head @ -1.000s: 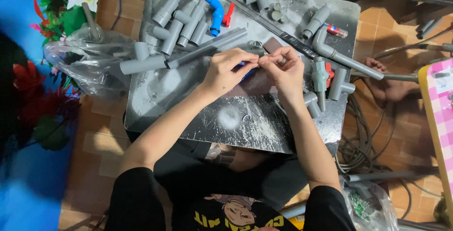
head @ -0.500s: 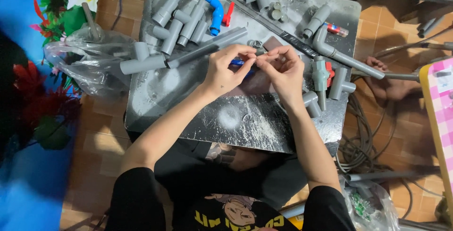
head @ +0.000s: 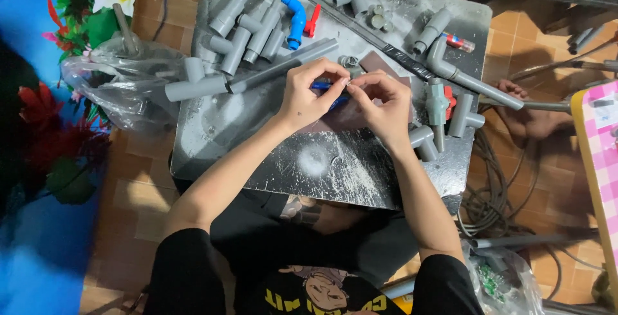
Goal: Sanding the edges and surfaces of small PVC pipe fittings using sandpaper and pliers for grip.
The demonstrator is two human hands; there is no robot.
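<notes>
Blue part (head: 322,87) pinched btwn both hands' fingers (head: 344,83).

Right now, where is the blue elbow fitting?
In the head view, the blue elbow fitting lies on the far side of the metal tabletop, between grey pipe pieces and a red valve handle, beyond the left hand.

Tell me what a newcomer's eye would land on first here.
First the two hands meeting mid-table: the left hand and right hand pinch a small blue piece between their fingertips. Next, the bright blue elbow fitting among grey pipe pieces at the far edge of the worn metal table.
</notes>
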